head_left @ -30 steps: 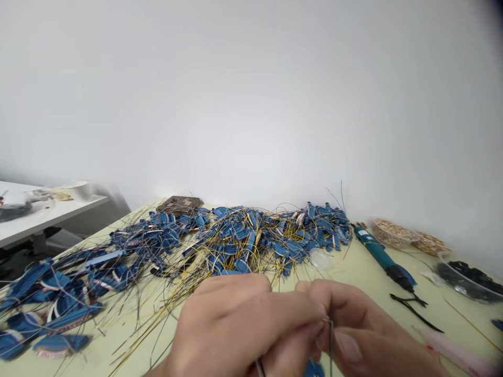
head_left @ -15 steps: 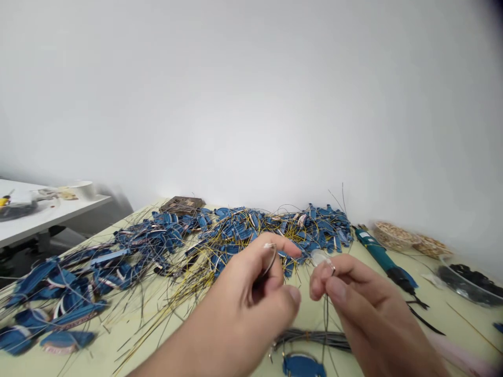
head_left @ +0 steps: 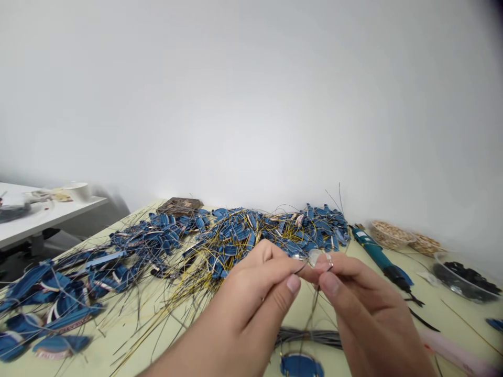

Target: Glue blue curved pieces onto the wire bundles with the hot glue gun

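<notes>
Both hands meet above the near middle of the pale yellow-green surface (head_left: 353, 272). The left hand (head_left: 255, 293) is closed to a pinch, thumb and forefinger gripping one end of a thin dark wire (head_left: 302, 268). The right hand (head_left: 357, 309) is pinched too, holding the wire's other end and a tiny silver ring-like piece (head_left: 329, 262) at its fingertips; what exactly that piece is cannot be told.

As I judge it, the small piece could slip from so fine a grip and vanish among the loose strands below, and the springy wire could flick out of either pinch if the pull is uneven.

Below the hands, near the front edge, lie a bundle of grey wires (head_left: 314, 337) and one blue fabric-covered leaf shape (head_left: 301, 365). A big heap of blue leaf shapes tangled with yellow and dark wires (head_left: 220, 238) spreads along the far edge toward the left. Toward the right edge lie a teal handheld tool (head_left: 379, 256), black snips (head_left: 418, 309), and shallow dishes of tan bits (head_left: 389, 233). A plain white wall (head_left: 251, 94) backs everything; a white side table (head_left: 43, 209) stands at left.
</notes>
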`<state>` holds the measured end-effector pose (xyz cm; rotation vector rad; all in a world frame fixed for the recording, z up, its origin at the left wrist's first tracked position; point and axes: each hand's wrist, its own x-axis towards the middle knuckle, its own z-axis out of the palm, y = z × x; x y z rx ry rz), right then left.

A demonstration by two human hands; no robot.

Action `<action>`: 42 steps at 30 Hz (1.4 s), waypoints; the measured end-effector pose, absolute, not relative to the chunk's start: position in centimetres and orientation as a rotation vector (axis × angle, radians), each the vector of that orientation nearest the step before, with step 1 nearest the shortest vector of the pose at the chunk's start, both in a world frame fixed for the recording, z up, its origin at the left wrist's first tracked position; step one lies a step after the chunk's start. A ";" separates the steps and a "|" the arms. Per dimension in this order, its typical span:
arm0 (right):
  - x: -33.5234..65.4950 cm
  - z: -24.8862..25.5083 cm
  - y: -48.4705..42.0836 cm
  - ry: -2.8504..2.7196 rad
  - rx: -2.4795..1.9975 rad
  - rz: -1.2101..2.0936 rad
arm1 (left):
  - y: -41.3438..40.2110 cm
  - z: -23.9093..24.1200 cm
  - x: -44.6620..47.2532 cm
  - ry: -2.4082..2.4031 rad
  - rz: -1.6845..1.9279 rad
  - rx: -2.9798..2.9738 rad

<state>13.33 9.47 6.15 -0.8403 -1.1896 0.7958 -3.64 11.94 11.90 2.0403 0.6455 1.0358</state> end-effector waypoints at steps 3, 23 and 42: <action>13.5 6.2 9.5 -1.189 -0.796 0.786 | 12.0 12.0 -3.5 0.635 1.089 2.112; 12.7 6.4 9.6 -1.151 -0.719 0.751 | 11.5 10.9 -2.3 0.725 1.568 1.950; 12.0 6.5 9.5 -1.149 -0.634 0.827 | 11.6 11.0 -2.0 0.644 1.416 2.022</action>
